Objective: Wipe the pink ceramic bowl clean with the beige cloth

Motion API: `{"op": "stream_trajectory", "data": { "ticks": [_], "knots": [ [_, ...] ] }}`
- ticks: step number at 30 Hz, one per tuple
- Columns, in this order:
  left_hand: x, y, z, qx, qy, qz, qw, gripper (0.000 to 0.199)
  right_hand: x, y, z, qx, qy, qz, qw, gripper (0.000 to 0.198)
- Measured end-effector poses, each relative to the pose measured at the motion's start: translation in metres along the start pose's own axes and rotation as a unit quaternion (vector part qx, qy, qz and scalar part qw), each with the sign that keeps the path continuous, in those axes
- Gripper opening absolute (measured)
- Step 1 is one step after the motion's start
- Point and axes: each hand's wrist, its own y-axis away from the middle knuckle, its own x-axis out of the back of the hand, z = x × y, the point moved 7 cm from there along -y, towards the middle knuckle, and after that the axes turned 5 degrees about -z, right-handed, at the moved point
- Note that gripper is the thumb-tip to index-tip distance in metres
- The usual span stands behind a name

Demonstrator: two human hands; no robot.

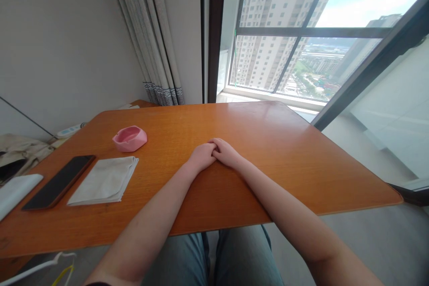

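On the wooden table (268, 129), my left hand (202, 156) and my right hand (227, 153) rest clasped together in the middle. Their fingers are closed around each other, partly hidden, and no object shows between them. Left of them stands a pink, many-sided ashtray (129, 145), the thing nearest to my left hand. A folded white cloth (102, 181) lies flat closer to me. Beside it is a long black flat object (62, 181) with a brown edge, whose kind I cannot make out.
A white object (16, 192) sits at the table's left edge, near bunched beige fabric (25, 149) and a white power strip (69, 131). Hangers (40, 268) show below the front left edge. A curtain (150, 44) and a large window (284, 53) stand beyond the table.
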Motion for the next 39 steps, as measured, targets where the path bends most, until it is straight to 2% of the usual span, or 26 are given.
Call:
{"op": "stream_trajectory", "data": {
  "ticks": [2,4,7,10,13,16,20,26,30,32,35,39],
  "knots": [
    [0.02,0.002,-0.017,0.045,-0.042,0.039,0.997,0.023,0.001,0.0,0.005,0.005,-0.017,0.02,1.0,0.04],
    [0.049,0.01,-0.042,0.109,-0.076,0.103,0.986,0.023,-0.001,0.0,0.011,-0.001,-0.037,0.024,0.999,0.046],
    [0.093,0.034,-0.084,0.191,-0.117,0.207,0.952,0.024,-0.005,-0.001,0.019,-0.015,-0.053,0.022,0.998,0.045],
    [0.12,0.066,-0.125,0.275,-0.142,0.272,0.911,0.031,-0.005,-0.003,0.022,-0.024,-0.058,0.026,0.998,0.043],
    [0.125,0.096,-0.162,0.363,-0.142,0.281,0.877,0.04,-0.004,-0.004,0.024,-0.035,-0.072,0.03,0.996,0.043],
    [0.113,0.113,-0.194,0.434,-0.11,0.236,0.862,0.049,-0.003,-0.003,0.023,-0.038,-0.074,0.029,0.996,0.044],
    [0.102,0.118,-0.215,0.459,-0.105,0.196,0.86,0.045,-0.003,-0.001,0.02,-0.035,-0.057,0.022,0.997,0.045],
    [0.104,0.115,-0.21,0.422,-0.112,0.21,0.875,0.041,-0.002,-0.002,0.016,-0.036,-0.072,0.016,0.997,0.04],
    [0.104,0.1,-0.189,0.37,-0.129,0.213,0.895,0.038,0.007,-0.003,0.017,-0.05,-0.105,0.062,0.991,0.037],
    [0.101,0.084,-0.167,0.309,-0.136,0.207,0.918,0.034,0.015,-0.003,0.019,-0.054,-0.123,0.097,0.986,0.038],
    [0.087,0.058,-0.12,0.186,-0.109,0.185,0.959,0.027,0.024,-0.001,0.026,-0.066,-0.149,0.146,0.976,0.04],
    [0.059,0.039,-0.048,0.033,-0.043,0.13,0.99,0.014,0.025,-0.001,0.035,-0.086,-0.178,0.16,0.967,0.043]
  ]
}}
